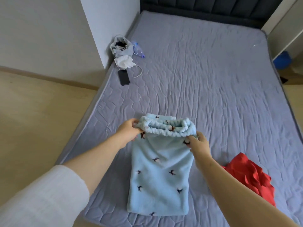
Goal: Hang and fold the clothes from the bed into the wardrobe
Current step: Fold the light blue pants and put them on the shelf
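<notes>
I observe the light-blue fleece garment with small dark bird motifs (159, 174) lying folded on the grey quilted mattress (213, 79). My left hand (129, 131) and right hand (198, 144) each pinch its gathered elastic waistband (167, 128). A crumpled red cloth (250, 176) lies just right of the garment.

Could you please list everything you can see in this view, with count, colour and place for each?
fleece garment: one, light blue with small dark bird motifs, on the near part of the mattress, its elastic waistband lifted
red garment: one, red, crumpled on the mattress to the right of the blue one
phone: one, black, near the left edge of the mattress
cable: one, white, curling beside the phone
bag: one, grey-white, beyond the phone, with white tissue below it
plastic bottle: one, clear bluish, lying right of the bag
mattress: one, grey-lilac, quilted
headboard: one, dark, at the far end
blue object: one, on the floor at right, unclear
hands: left hand and right hand, each gripping one end of the waistband
</notes>
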`<action>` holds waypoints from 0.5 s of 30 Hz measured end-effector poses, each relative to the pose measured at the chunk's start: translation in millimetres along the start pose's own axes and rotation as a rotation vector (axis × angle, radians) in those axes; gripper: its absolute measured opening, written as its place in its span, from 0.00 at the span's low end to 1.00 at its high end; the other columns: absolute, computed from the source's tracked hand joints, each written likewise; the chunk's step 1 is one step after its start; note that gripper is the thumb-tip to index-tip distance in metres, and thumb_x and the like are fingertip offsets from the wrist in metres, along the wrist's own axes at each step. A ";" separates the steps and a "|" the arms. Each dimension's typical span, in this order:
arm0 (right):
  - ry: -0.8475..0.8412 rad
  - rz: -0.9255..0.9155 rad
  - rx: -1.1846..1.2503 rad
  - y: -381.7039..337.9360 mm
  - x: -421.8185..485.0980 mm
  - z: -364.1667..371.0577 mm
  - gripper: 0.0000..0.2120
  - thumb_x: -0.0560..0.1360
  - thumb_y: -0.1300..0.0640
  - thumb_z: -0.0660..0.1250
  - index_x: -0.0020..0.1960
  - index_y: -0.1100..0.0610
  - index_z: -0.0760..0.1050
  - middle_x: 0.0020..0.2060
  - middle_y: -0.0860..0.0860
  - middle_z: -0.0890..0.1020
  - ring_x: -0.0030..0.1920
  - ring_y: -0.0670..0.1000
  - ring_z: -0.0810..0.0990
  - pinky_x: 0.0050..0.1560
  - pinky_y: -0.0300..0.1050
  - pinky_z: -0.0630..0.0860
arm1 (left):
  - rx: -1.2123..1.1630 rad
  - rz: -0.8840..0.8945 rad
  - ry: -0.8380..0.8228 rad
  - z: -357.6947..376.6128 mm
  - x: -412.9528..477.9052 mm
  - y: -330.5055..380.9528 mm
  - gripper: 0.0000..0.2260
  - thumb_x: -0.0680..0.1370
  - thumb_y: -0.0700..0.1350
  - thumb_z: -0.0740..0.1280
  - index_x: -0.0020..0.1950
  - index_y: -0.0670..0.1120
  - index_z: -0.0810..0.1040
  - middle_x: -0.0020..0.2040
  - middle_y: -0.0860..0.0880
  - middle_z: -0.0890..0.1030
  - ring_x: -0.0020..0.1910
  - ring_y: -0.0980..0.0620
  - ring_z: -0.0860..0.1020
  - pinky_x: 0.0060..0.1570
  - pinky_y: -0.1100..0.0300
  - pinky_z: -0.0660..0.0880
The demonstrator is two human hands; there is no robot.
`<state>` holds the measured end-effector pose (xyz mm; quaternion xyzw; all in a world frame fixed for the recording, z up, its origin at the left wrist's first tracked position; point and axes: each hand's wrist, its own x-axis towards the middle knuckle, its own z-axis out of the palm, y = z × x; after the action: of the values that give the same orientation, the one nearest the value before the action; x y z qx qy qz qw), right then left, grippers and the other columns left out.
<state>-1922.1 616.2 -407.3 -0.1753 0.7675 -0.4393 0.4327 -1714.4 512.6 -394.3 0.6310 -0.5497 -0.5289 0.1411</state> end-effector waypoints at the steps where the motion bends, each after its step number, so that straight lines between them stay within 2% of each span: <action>1: -0.005 0.029 0.007 1.0 11.2 7.0 0.20 0.75 0.59 0.63 0.66 0.53 0.67 0.54 0.52 0.76 0.52 0.54 0.75 0.48 0.46 0.72 | 0.028 -0.002 0.010 2.3 15.4 -2.2 0.25 0.74 0.44 0.70 0.69 0.50 0.67 0.61 0.46 0.74 0.53 0.48 0.75 0.46 0.58 0.73; 3: 0.004 0.100 -0.041 11.5 26.7 16.4 0.29 0.76 0.58 0.62 0.75 0.52 0.56 0.70 0.53 0.65 0.67 0.57 0.68 0.62 0.52 0.69 | 0.122 -0.016 -0.020 10.7 36.8 -11.1 0.34 0.75 0.45 0.68 0.75 0.51 0.54 0.73 0.46 0.62 0.68 0.46 0.66 0.60 0.56 0.67; 5: 0.015 0.168 -0.158 30.7 33.1 21.4 0.31 0.76 0.60 0.61 0.75 0.52 0.53 0.73 0.54 0.60 0.69 0.58 0.66 0.65 0.55 0.68 | 0.159 -0.035 -0.081 23.4 47.5 -26.9 0.34 0.76 0.44 0.67 0.76 0.50 0.51 0.74 0.45 0.58 0.71 0.46 0.63 0.63 0.56 0.64; 6: 0.010 0.191 -0.206 42.2 33.3 23.4 0.30 0.76 0.60 0.61 0.75 0.53 0.54 0.73 0.55 0.61 0.67 0.59 0.67 0.64 0.55 0.69 | 0.167 -0.039 -0.110 30.8 50.1 -37.0 0.32 0.77 0.44 0.66 0.76 0.49 0.52 0.74 0.45 0.59 0.69 0.46 0.65 0.63 0.57 0.65; 8: -0.019 0.214 -0.294 64.7 29.4 27.0 0.28 0.75 0.59 0.61 0.73 0.53 0.58 0.68 0.56 0.67 0.61 0.58 0.73 0.52 0.50 0.75 | 0.184 -0.040 -0.163 45.2 50.5 -60.3 0.28 0.78 0.42 0.64 0.75 0.48 0.56 0.73 0.45 0.62 0.66 0.46 0.69 0.59 0.59 0.67; 9: -0.039 0.223 -0.327 75.6 27.4 28.7 0.28 0.74 0.59 0.61 0.73 0.52 0.59 0.67 0.56 0.69 0.56 0.56 0.74 0.45 0.45 0.74 | 0.206 -0.038 -0.193 52.4 49.5 -72.5 0.27 0.78 0.42 0.63 0.74 0.48 0.57 0.72 0.45 0.63 0.65 0.46 0.70 0.58 0.59 0.68; 10: -0.062 0.234 -0.356 86.6 25.3 29.8 0.27 0.75 0.59 0.61 0.72 0.52 0.60 0.66 0.56 0.70 0.52 0.55 0.75 0.42 0.43 0.72 | 0.246 -0.038 -0.222 59.2 47.5 -85.2 0.26 0.78 0.42 0.63 0.74 0.48 0.58 0.72 0.45 0.63 0.65 0.46 0.70 0.58 0.59 0.68; 12: -0.115 0.235 -0.434 109.0 21.7 31.3 0.26 0.75 0.58 0.60 0.73 0.50 0.60 0.68 0.54 0.67 0.49 0.52 0.74 0.42 0.42 0.72 | 0.322 -0.024 -0.270 72.1 43.5 -110.3 0.25 0.78 0.41 0.63 0.73 0.46 0.59 0.71 0.44 0.65 0.66 0.46 0.69 0.62 0.58 0.67; 13: -0.145 0.226 -0.489 120.0 19.8 31.8 0.26 0.75 0.57 0.59 0.73 0.50 0.59 0.70 0.52 0.65 0.51 0.52 0.74 0.43 0.43 0.73 | 0.343 -0.019 -0.286 78.3 41.6 -122.7 0.25 0.78 0.41 0.64 0.73 0.45 0.60 0.70 0.43 0.65 0.66 0.46 0.69 0.63 0.57 0.67; 15: -0.211 0.206 -0.621 142.0 16.6 33.2 0.27 0.76 0.56 0.59 0.73 0.49 0.58 0.71 0.49 0.63 0.60 0.53 0.72 0.56 0.50 0.74 | 0.410 0.005 -0.311 89.7 37.7 -146.8 0.25 0.77 0.41 0.65 0.73 0.45 0.61 0.70 0.43 0.66 0.67 0.47 0.68 0.64 0.57 0.66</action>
<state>-1888.6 666.6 -541.1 -0.2647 0.8294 -0.1182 0.4776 -1714.5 569.2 -561.1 0.5561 -0.6623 -0.4966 -0.0747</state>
